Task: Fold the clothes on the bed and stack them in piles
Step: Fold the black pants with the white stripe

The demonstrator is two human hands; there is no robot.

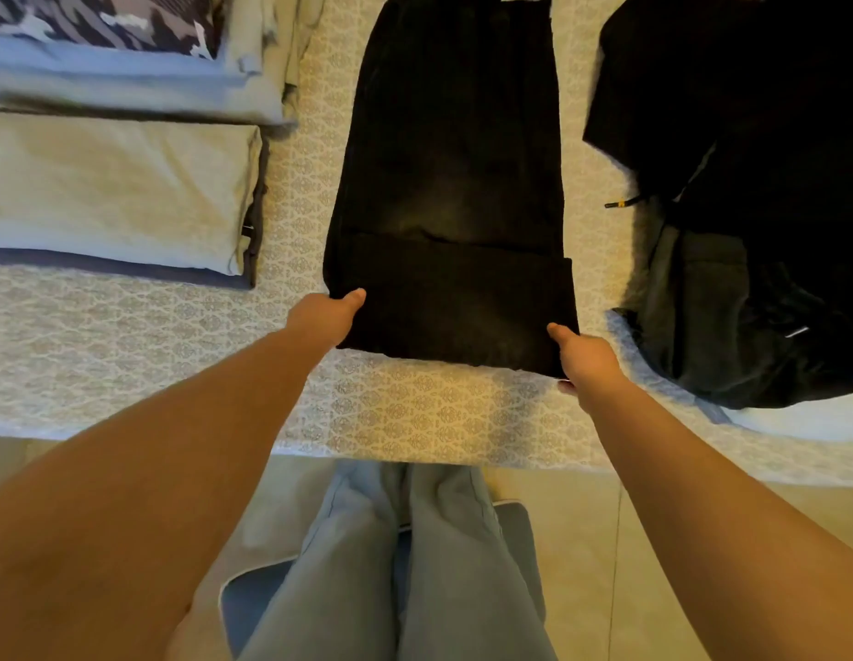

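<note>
A long black garment lies lengthwise on the patterned bedsheet, its near end folded over into a band. My left hand grips the near left corner of that fold, thumb on top. My right hand grips the near right corner, thumb on top and fingers under the cloth. To the left lies a pile of folded clothes, a beige piece on top of dark ones. Behind it sits a folded grey piece under a camouflage one.
A heap of unfolded black clothes with a drawstring lies at the right, close to the black garment. The bed's near edge runs across below my hands. My legs in grey trousers stand on a mat on the floor.
</note>
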